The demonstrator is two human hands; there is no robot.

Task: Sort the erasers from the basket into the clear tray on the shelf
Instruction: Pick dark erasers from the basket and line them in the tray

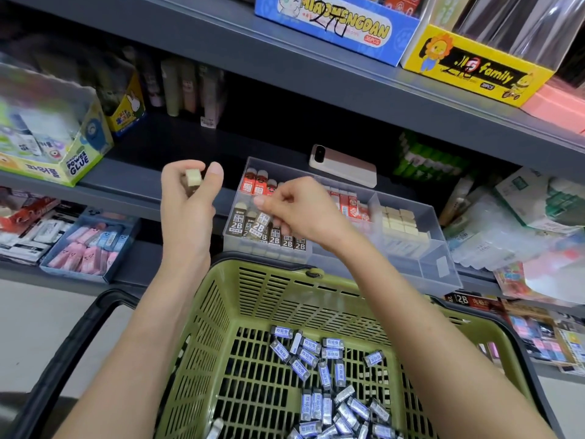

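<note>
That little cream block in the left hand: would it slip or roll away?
Probably light: the left hand holds the cream block easily between thumb and fingers. Its flat, square faces suggest it would sit still when set down, not roll. Its matte surface looks grippy rather than slippery.

1. The basket point(316, 299) is matt olive plastic lattice.
2. The tray point(411, 248) is clear, smooth plastic.
3. The erasers point(323, 375) in the basket wear glossy printed sleeves.
4. The shelf point(136, 182) is matt grey painted metal.

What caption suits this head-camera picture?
Right hand holds a 2B eraser over the clear tray; left hand pinches a cream eraser.
</note>
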